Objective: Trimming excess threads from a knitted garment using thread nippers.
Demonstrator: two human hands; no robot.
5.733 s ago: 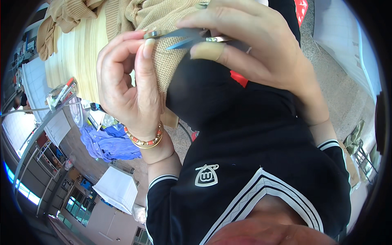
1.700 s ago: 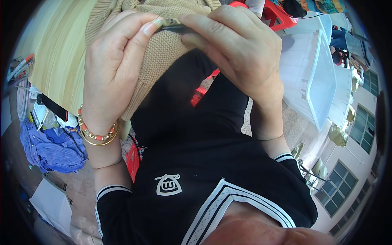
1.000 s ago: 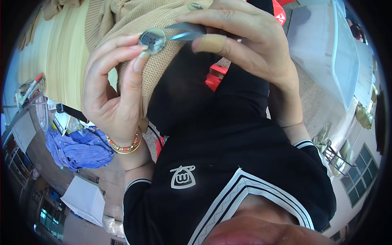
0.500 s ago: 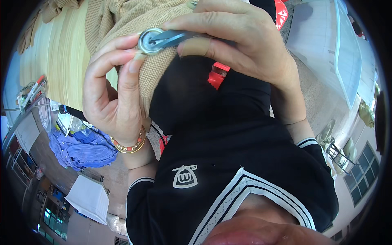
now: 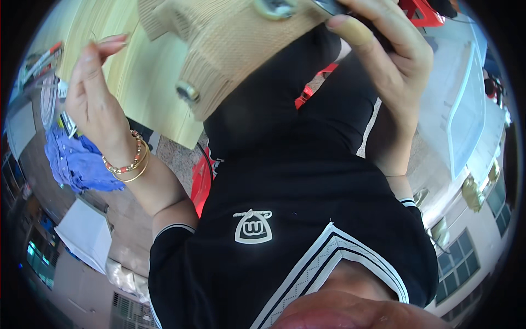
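Nearest the camera, at 6 o'clock, the person's black shirt (image 5: 296, 219) with white striped trim fills the lower frame; at 9 o'clock the left hand (image 5: 96, 93), wrist carrying a beaded bracelet (image 5: 127, 164), is raised clear of the fabric, fingers loosely extended and thumb and forefinger tips drawn together, contents too fine to tell; at 1 o'clock the right hand (image 5: 383, 55) is curled around a dark tool (image 5: 329, 5) at the frame edge; at 12 o'clock the beige knit garment (image 5: 230, 49) hangs between both hands, bearing two metal buttons (image 5: 187, 91); beyond, a pale wooden desk (image 5: 137, 93); blue cloth (image 5: 76, 164) at 8 o'clock.
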